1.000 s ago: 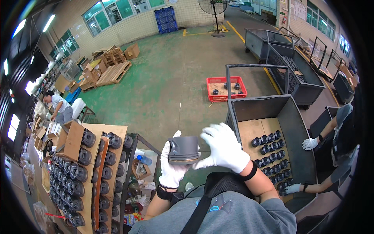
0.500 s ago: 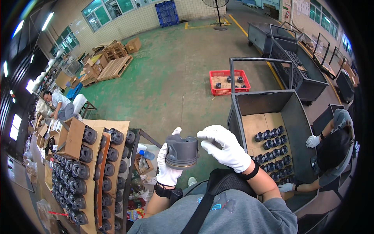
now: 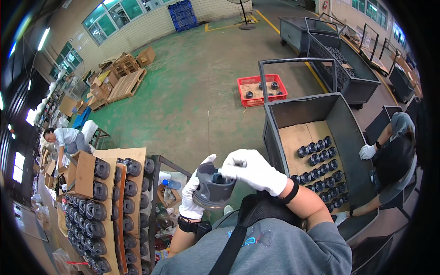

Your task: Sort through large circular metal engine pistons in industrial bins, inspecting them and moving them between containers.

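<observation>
A dark grey piston (image 3: pixel 214 190) is held before my chest, tilted, its hollow end up and slightly toward the right. My left hand (image 3: pixel 191 195), in a white glove, grips it from the left, with the thumb up beside the rim. From the right, my white-gloved right hand (image 3: pixel 254 172) reaches over the hollow end. Its fingers are bent together and the tips dip at the opening; whether they pinch anything there is hidden. Many similar pistons (image 3: pixel 91 208) stand in rows on a cardboard-lined rack to my left.
On my right stands a grey metal cart (image 3: pixel 298 110) with several rows of pistons (image 3: pixel 323 172) on cardboard. A co-worker (image 3: pixel 394 160) leans over its far right side, both gloved hands at it. A red crate (image 3: pixel 262 101) with a few pistons sits on the floor ahead.
My right hand has come left onto the piston's opening, its fingers drawing together. The piston has tilted in my left hand. The view has shifted a little.
</observation>
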Action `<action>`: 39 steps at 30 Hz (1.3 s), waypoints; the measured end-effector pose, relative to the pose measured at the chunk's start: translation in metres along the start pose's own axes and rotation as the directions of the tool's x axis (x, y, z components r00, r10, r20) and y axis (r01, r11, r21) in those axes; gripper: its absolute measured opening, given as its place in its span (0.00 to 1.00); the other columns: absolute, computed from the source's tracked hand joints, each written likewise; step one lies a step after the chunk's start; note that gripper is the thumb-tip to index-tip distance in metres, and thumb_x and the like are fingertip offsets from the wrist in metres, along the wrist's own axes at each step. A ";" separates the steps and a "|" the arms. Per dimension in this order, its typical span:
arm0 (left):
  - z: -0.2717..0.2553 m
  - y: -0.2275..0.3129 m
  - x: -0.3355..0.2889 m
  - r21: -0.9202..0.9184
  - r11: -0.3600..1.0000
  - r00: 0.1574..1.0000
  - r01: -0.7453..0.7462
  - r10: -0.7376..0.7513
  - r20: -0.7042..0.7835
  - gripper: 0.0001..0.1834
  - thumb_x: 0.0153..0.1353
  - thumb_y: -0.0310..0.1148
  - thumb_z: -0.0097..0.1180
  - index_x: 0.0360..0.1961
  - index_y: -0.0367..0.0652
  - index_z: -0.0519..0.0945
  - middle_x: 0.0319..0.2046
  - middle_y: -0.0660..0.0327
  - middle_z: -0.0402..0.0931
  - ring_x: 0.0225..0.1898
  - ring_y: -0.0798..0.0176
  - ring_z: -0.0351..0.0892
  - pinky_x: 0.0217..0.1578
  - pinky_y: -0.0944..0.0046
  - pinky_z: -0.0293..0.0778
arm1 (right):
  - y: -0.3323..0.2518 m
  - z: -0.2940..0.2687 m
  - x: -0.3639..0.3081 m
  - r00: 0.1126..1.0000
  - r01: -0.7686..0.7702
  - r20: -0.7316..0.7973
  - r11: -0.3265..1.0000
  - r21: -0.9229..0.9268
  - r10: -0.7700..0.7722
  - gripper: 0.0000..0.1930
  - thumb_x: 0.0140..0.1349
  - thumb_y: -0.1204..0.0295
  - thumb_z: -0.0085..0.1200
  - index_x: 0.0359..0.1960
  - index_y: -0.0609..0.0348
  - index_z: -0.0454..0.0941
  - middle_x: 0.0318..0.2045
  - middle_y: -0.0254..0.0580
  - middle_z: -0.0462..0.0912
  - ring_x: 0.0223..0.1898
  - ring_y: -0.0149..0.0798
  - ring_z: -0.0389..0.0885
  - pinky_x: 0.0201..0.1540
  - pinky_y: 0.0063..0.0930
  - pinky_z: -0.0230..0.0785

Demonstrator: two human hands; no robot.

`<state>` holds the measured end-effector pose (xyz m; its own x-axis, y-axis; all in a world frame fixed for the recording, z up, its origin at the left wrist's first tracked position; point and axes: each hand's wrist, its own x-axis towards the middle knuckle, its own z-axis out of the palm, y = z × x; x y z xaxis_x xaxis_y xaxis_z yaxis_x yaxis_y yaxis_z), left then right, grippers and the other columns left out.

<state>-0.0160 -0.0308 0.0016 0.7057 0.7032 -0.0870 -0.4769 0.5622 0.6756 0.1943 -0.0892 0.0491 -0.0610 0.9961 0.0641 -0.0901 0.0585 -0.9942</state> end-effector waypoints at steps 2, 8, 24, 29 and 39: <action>0.001 -0.008 0.000 -0.070 0.998 0.998 -0.005 0.009 0.060 0.47 0.57 0.42 0.61 0.73 0.35 0.55 0.58 0.46 0.73 0.57 0.52 0.78 0.60 0.50 0.74 | -0.003 -0.004 0.004 0.994 -0.052 -0.095 0.996 0.077 0.060 0.11 0.66 0.64 0.62 0.30 0.57 0.81 0.24 0.26 0.79 0.25 0.20 0.71 0.27 0.17 0.61; -0.004 -0.011 0.007 -0.330 0.938 0.992 0.107 -0.121 -0.025 0.38 0.67 0.51 0.50 0.72 0.44 0.58 0.57 0.36 0.72 0.53 0.30 0.77 0.52 0.25 0.73 | 0.021 -0.022 0.010 0.950 -0.042 -0.300 0.922 -0.385 -0.082 0.13 0.64 0.62 0.59 0.41 0.60 0.84 0.23 0.46 0.81 0.25 0.40 0.79 0.32 0.33 0.70; 0.015 -0.006 0.007 0.147 0.954 0.876 -0.260 0.298 -0.380 0.39 0.69 0.63 0.45 0.67 0.41 0.66 0.56 0.51 0.75 0.57 0.51 0.77 0.58 0.49 0.75 | 0.008 0.013 0.005 0.929 0.362 0.169 0.715 -0.598 -0.330 0.48 0.48 0.70 0.68 0.72 0.60 0.55 0.60 0.55 0.72 0.52 0.54 0.80 0.52 0.37 0.75; 0.034 -0.002 -0.005 0.585 0.534 0.706 -0.611 0.702 0.097 0.36 0.71 0.56 0.42 0.70 0.40 0.63 0.68 0.53 0.63 0.67 0.56 0.66 0.69 0.54 0.60 | 0.026 0.013 0.011 0.780 0.591 0.158 0.629 -0.505 -0.606 0.35 0.36 0.85 0.68 0.51 0.56 0.72 0.59 0.55 0.73 0.61 0.58 0.74 0.59 0.41 0.73; 0.044 0.009 -0.006 0.518 0.579 0.748 -0.630 0.632 0.204 0.61 0.47 0.76 0.59 0.73 0.47 0.58 0.67 0.47 0.63 0.68 0.50 0.64 0.71 0.43 0.55 | 0.023 0.017 0.004 0.613 0.668 0.068 0.470 -0.576 -0.787 0.28 0.37 0.84 0.71 0.44 0.56 0.77 0.52 0.56 0.79 0.52 0.59 0.80 0.54 0.42 0.76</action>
<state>-0.0011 -0.0492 0.0406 0.3333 0.7923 0.5110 -0.4492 -0.3430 0.8249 0.1752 -0.0849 0.0279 -0.0344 0.5600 0.8278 0.4900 0.7314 -0.4744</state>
